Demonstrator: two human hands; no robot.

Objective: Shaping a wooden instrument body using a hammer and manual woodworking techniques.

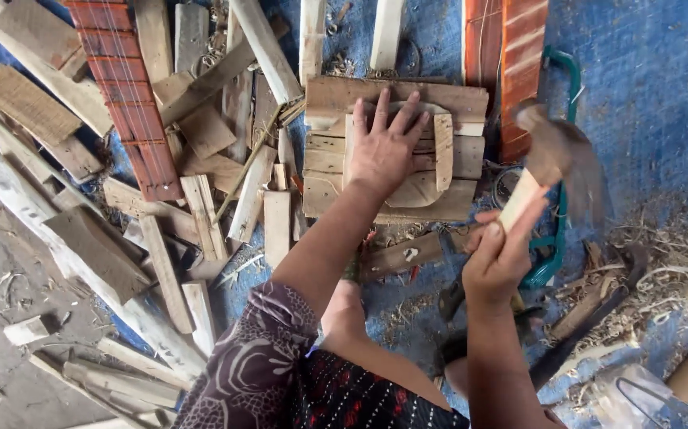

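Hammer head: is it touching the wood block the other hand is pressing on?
Apart. The head view shows the blurred hammer head raised right of the wood block, blue floor between them; the left hand lies flat on the block.

wood scraps (201, 159) crowd left, blue mat (654, 103) open right

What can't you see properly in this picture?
Head view only:
- Hammer head: smeared by motion blur, so its shape is unclear.
- Wood piece under the left hand: the palm hides its middle.
- Right hand fingers: wrapped round the handle, seen from behind.
- Red boards: cut off by the top edge.
- Clear bag: cut off at the bottom edge.
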